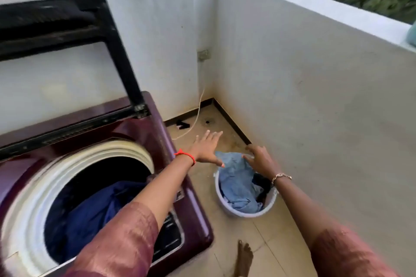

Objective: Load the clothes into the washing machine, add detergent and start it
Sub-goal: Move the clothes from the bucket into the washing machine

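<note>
A: Where does the laundry sit just now?

B: Part of it is loaded. A dark blue garment (90, 216) lies in the drum of the maroon top-load washing machine (157, 119), whose lid (67, 29) stands raised at about ten o'clock. The rest, a light blue garment (236, 184) over something dark, fills the white tub (227, 208) on the tiled floor (270, 243) at roughly four o'clock from the machine.

A: And the hands?

B: The left hand (206, 149) hovers above the tub's far edge, at about eleven o'clock from it, fingers spread flat and empty. The right hand (261, 159) is at the tub's one o'clock rim, fingers curled loosely down onto the light blue cloth; whether it has truly pinched the fabric, I cannot tell.

A: How should that cloth behave?

B: Soft, limp and light, I'd judge; it will sag and trail. Best to gather a bunched fistful near the middle of the heap, not a corner, and support the hanging part with the other hand so nothing drags on the floor.
</note>
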The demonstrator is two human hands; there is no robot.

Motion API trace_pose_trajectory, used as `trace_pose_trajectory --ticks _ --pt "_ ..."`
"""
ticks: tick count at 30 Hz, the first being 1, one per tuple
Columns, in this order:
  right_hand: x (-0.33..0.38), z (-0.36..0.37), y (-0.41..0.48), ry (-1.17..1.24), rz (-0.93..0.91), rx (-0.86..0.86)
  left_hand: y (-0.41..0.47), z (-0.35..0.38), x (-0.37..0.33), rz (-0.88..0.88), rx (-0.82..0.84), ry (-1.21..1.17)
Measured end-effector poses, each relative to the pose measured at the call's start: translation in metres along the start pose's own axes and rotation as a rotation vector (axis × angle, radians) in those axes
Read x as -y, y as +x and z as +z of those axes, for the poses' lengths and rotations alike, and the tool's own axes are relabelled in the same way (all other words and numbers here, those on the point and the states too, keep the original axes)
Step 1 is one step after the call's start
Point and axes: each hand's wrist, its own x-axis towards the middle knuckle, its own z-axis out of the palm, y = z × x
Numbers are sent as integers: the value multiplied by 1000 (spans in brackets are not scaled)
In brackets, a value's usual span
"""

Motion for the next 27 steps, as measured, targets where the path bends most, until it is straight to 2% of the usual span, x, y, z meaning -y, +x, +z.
trace_pose_trajectory --ticks 4,8,14,17,19,24,27 --pt "-87 7 26 -51 90 143 75 29 -13 7 210 168" --pt "-154 34 43 -42 237 311 123 68 -11 9 308 223" --pt "-215 102 70 59 338 360 191 149 3 85 291 356" --pt "-241 151 86 -12 380 396 232 192 21 163 271 434" --pt "-262 196 98 -73 404 430 265 223 38 223 290 568" --pt "-299 301 130 -125 428 540 350 305 82 314 120 721" --pt "-314 351 147 -194 408 440 390 342 98 290 50 729"
